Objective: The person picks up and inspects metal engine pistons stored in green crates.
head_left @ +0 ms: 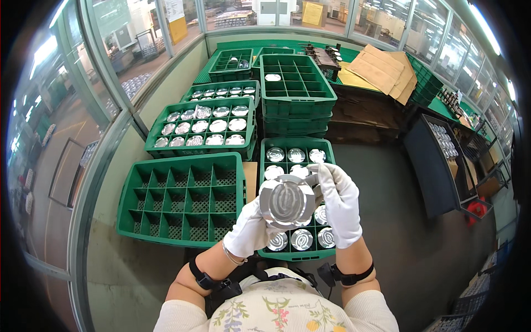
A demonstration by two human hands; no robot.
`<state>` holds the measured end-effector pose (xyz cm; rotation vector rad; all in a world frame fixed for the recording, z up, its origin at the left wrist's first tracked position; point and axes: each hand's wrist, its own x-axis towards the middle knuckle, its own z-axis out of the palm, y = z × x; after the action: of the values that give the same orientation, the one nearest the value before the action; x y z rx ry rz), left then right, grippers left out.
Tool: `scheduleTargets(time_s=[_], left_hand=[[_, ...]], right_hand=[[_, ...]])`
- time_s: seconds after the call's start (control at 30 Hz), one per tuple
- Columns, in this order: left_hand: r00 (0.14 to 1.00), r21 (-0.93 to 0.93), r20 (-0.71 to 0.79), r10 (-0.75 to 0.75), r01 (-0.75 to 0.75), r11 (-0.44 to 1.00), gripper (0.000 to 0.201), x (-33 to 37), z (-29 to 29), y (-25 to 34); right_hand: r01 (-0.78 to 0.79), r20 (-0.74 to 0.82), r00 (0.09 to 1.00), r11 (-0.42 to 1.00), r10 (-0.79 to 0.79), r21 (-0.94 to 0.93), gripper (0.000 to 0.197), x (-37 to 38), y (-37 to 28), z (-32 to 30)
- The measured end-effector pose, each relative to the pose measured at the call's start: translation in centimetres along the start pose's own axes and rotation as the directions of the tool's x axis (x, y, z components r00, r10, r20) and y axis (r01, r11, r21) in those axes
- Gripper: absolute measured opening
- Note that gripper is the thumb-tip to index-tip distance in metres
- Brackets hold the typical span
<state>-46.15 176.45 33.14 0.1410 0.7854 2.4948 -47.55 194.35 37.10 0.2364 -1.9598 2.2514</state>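
Observation:
A shiny round metal piston (286, 202) with an oval groove in its face is held up in front of me. My left hand (248, 229), in a white glove, is closed around its lower left side. My right hand (337, 199), also gloved, has its fingers closed at the upper right edge, where a small grey metal piece shows beside the piston; I cannot make out whether it is separate. Beneath both hands lies a green divided crate (298, 255) with similar pistons in its compartments, partly hidden by my hands and the held piston.
At the left is a green crate (188, 242) with bare compartments. Behind it, another crate (207, 149) holds several pistons. A stack of green crates (298, 102) rises ahead. Cardboard sheets (379, 69) lie on the far bench; a dark cabinet (431, 160) stands right.

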Motion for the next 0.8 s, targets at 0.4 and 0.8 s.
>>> scheduleTargets(time_s=[0.4, 0.8], left_hand=[[0.991, 0.074, -0.131, 0.01, 0.0, 0.997, 0.051, 0.4, 0.2, -0.2], [0.994, 0.189, -0.109, 0.011, 0.01, 0.982, 0.052, 2.4, 1.3, 1.2]], right_hand=[[-0.181, 0.175, 0.97, 0.983, 0.17, 0.043, 0.048, -0.2, 1.5, -1.1], [-0.069, 0.266, 0.964, 0.939, -0.024, 0.337, 0.041, -0.6, 1.5, -2.1]])
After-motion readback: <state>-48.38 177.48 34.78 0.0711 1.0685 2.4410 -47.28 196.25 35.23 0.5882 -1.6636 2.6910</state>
